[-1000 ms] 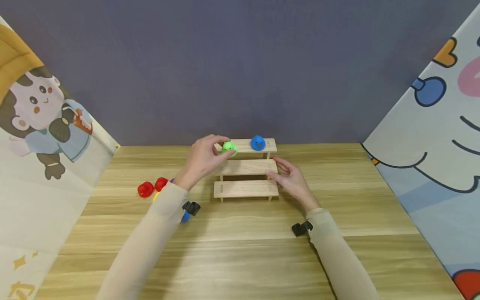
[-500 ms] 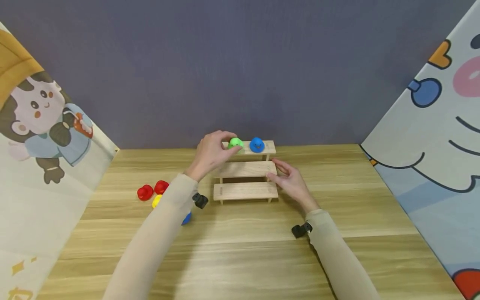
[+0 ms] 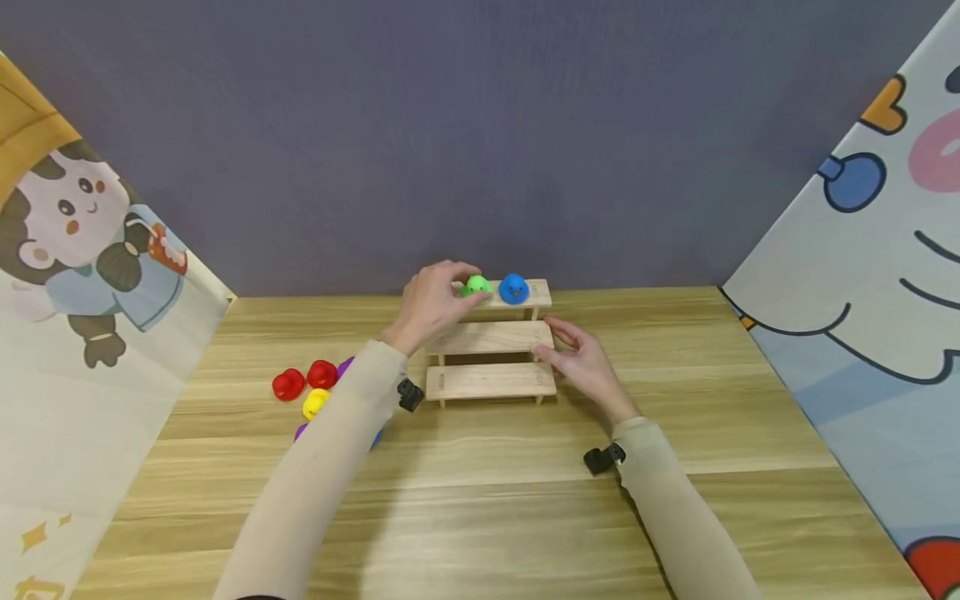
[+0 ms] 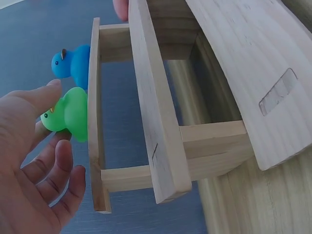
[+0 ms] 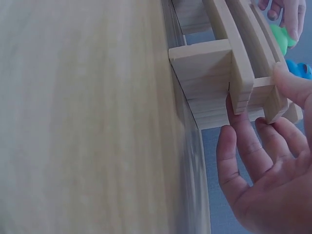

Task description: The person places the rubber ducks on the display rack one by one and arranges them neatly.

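Observation:
A small wooden three-step display stand [image 3: 491,381] stands on the table against the back wall. On its top step, a green rubber duck [image 3: 477,287] sits left of a blue rubber duck [image 3: 513,289]. My left hand [image 3: 435,304] pinches the green duck between thumb and fingers; in the left wrist view the duck's base [image 4: 78,131] meets the step. At the stand's right end, my right hand [image 3: 581,362] grips the middle step. The right wrist view has its thumb [image 5: 292,85] on the wood and its fingers around the step ends.
Left of the stand lie red ducks [image 3: 322,374], a yellow duck [image 3: 316,403] and purple ones [image 3: 345,365], partly hidden by my left sleeve. A blue piece [image 3: 377,438] shows beside that sleeve. A dark wall [image 3: 480,142] closes the back, with printed panels at both sides.
My left hand has moved right with the green duck, from the top step's left end to beside the blue duck, and set it on the step. The right hand has stayed in place.

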A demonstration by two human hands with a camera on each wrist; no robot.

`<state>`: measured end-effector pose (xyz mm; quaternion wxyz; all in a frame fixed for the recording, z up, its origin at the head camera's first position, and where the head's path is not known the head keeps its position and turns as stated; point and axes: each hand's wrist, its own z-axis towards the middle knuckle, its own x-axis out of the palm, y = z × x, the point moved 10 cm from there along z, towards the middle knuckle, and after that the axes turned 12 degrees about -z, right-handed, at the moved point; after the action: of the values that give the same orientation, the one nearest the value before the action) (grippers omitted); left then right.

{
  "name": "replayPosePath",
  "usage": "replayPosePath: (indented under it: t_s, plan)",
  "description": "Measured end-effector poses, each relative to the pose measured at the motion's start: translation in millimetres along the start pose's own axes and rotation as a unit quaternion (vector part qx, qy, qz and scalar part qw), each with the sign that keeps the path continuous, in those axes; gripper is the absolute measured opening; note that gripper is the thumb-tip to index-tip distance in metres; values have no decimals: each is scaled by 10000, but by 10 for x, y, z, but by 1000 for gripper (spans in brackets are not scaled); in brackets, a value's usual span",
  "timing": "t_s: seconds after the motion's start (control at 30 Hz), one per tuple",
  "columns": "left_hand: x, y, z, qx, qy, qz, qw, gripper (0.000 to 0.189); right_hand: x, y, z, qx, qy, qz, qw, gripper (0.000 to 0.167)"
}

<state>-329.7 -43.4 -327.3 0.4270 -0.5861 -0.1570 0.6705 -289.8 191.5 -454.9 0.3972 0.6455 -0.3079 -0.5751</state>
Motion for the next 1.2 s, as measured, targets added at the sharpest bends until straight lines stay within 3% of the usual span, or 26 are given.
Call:
replayPosePath:
  t_s: [0.33,1.2]
  plan:
    - [86,20,33,-121,155,-62,9998,47,11,2,-6,-40,32,75,10000,69]
    - [84,7,30,-110,141,46,9998,52,15,-14,9,44,-28,63,10000,70]
